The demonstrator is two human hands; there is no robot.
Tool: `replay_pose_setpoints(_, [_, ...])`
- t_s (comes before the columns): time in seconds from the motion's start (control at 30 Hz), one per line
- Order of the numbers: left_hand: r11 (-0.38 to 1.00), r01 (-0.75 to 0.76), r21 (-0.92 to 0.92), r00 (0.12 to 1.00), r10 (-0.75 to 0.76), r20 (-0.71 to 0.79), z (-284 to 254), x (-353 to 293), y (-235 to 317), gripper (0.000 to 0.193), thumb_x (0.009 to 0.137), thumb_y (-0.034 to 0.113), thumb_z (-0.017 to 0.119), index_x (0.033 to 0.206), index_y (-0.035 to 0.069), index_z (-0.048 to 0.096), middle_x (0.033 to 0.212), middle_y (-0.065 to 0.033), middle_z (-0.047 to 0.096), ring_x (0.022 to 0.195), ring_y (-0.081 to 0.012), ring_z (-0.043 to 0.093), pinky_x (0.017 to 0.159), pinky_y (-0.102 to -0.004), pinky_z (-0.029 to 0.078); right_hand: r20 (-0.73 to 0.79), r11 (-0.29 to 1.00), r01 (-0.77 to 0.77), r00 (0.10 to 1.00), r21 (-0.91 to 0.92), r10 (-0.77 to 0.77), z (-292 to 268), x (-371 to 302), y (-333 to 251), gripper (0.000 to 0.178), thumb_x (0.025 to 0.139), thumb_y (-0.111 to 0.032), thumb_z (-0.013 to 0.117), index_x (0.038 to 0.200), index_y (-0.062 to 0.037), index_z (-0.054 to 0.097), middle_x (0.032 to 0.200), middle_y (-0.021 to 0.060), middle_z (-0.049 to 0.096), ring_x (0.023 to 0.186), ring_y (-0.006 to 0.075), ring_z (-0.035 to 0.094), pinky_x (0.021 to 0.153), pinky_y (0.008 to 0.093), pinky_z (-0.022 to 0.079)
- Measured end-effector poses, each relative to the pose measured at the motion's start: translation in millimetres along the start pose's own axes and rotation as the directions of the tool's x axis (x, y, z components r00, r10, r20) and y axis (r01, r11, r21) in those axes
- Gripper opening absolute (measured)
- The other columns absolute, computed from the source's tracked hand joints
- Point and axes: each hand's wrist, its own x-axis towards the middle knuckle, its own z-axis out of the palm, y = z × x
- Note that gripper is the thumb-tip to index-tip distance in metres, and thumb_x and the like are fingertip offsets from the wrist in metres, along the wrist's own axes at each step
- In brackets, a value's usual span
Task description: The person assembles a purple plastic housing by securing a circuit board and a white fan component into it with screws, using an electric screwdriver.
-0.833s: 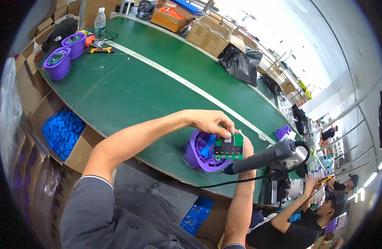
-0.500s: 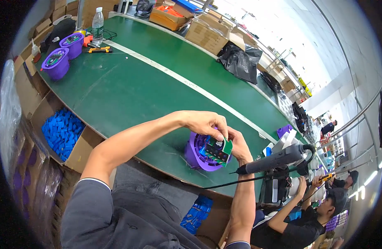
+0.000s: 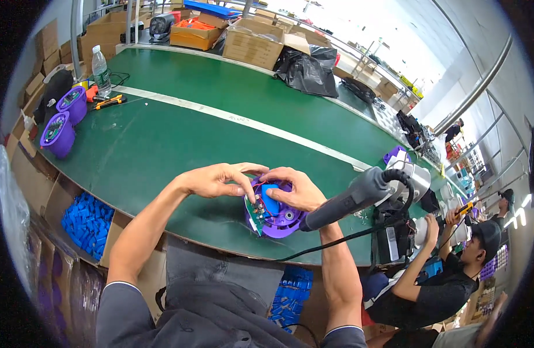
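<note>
On the near part of the table stands a purple round housing with its inside facing up. My left hand pinches a green circuit board, which is tilted at the housing's left side. A blue battery pack lies inside the housing, with thin red wires near it. My right hand presses its thumb on the pack, its fingers curled at the housing's far side. Close over my right forearm hangs a dark electric screwdriver, its tip hidden behind or beside the housing's right edge.
Two purple housings with boards stand at the far left by a water bottle and a yellow-black cutter. Boxes of blue packs sit below the table edge. A co-worker sits at the right.
The circuit board has been turned over and shifted to the housing's left, baring the blue pack inside. My right thumb has come onto the pack. The view has turned, and the screwdriver appears nearer.
</note>
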Motion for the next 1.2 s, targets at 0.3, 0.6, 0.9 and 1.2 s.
replay_pose_setpoints(0.3, [0.996,-0.049,-0.078,0.997,0.044,-0.061,7,0,-2,0.026,0.085,0.014,0.057,0.110,0.009,0.060,0.139,-0.0155,0.031,0.132,-0.0274,0.026,0.106,-0.0399,0.025,-0.014,0.869,-0.018,0.999,0.495,0.029,-14,1,-8,0.014,0.082,-0.011,0.059,0.088,0.0018,0.061,0.090,0.0091,0.065,0.087,0.0122,0.058,0.080,0.0273,0.045])
replay_pose_setpoints(0.6, [0.916,0.075,-0.394,0.974,-0.152,-0.169,41,37,1,0.059,0.087,0.025,0.058,0.135,0.005,0.029,0.120,-0.0127,0.049,0.103,-0.0168,0.050,0.092,-0.0319,0.040,-0.138,0.930,-0.101,0.978,0.352,0.158,-37,-19,-24,0.012,0.078,-0.011,0.054,0.073,-0.0009,0.052,0.064,0.0003,0.052,0.060,0.0065,0.047,0.056,0.0210,0.037])
replay_pose_setpoints(0.9, [0.969,0.246,-0.028,0.967,-0.243,0.071,37,67,3,0.023,0.089,0.020,0.056,0.101,0.001,0.059,0.077,0.0030,0.052,0.074,-0.0055,0.046,0.065,-0.0225,0.040,0.227,0.858,-0.430,0.898,0.281,0.376,-64,-51,-26,0.017,0.081,-0.018,0.062,0.077,-0.0012,0.058,0.063,-0.0014,0.053,0.058,0.0044,0.048,0.053,0.0190,0.036])
replay_pose_setpoints(1.2, [0.970,0.186,-0.154,0.981,-0.192,-0.028,57,75,-12,0.029,0.088,0.032,0.056,0.083,0.003,0.055,0.069,0.0028,0.046,0.065,-0.0062,0.041,0.057,-0.0243,0.035,0.226,0.744,-0.455,0.890,0.489,0.396,-49,-53,-22,0.024,0.085,-0.024,0.059,0.070,-0.0057,0.057,0.056,-0.0075,0.043,0.052,0.0017,0.037,0.049,0.0196,0.027])
